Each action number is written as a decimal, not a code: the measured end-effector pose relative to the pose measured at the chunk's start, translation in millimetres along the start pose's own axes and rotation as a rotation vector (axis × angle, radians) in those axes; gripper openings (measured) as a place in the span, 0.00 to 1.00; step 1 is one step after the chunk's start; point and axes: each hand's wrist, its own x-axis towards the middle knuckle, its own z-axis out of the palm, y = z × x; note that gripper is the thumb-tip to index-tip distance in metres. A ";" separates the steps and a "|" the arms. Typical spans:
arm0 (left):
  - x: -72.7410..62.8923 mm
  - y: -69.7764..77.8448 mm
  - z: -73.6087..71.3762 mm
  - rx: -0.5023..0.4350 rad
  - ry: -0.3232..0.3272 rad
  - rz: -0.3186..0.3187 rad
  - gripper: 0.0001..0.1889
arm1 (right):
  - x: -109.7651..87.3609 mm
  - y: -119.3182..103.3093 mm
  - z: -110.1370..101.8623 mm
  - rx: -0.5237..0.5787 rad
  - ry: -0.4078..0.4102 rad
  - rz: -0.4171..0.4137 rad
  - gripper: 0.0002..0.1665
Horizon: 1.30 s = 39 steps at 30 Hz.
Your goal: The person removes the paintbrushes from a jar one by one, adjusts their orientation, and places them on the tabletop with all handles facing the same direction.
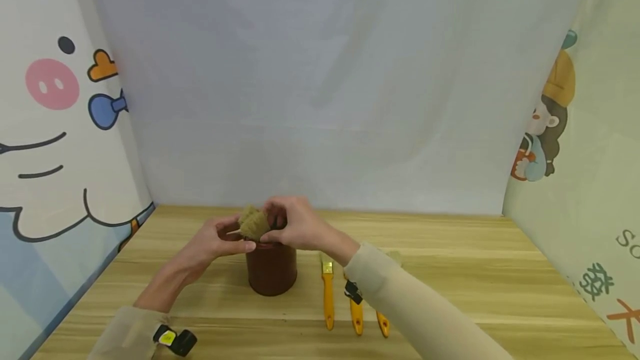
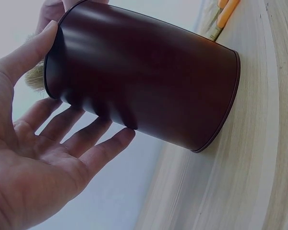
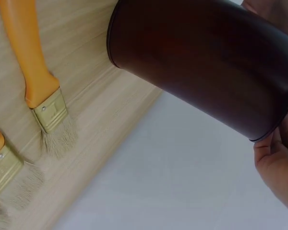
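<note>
A dark brown cylindrical container stands upright on the wooden table. Above its rim shows a rough tuft of tan bristles; whatever carries the tuft is hidden inside. My left hand steadies the container from the left, its thumb at the rim and its fingers spread along the side. From the right, my right hand reaches over the top, thumb by the rim beside the tuft and fingers bent behind it. I cannot tell what those fingers grip.
Right of the container lie several flat paintbrushes with orange handles: one brush nearest, another brush and a third brush partly under my right sleeve. A pale curtain hangs behind the table.
</note>
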 end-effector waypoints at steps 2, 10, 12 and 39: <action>0.3 -0.6 0.1 0.000 -0.003 0.004 0.38 | -0.7 0.5 -0.4 0.017 -0.008 -0.004 0.18; -0.4 0.3 0.2 0.007 0.001 -0.012 0.41 | -1.3 -1.0 -2.0 0.067 -0.041 0.003 0.20; -0.7 0.7 0.2 0.009 0.005 -0.022 0.41 | -1.7 -1.6 -2.3 0.078 -0.037 0.006 0.22; 2.9 -2.6 1.6 0.028 0.026 0.004 0.39 | -1.5 -0.8 -18.2 0.167 0.162 -0.121 0.26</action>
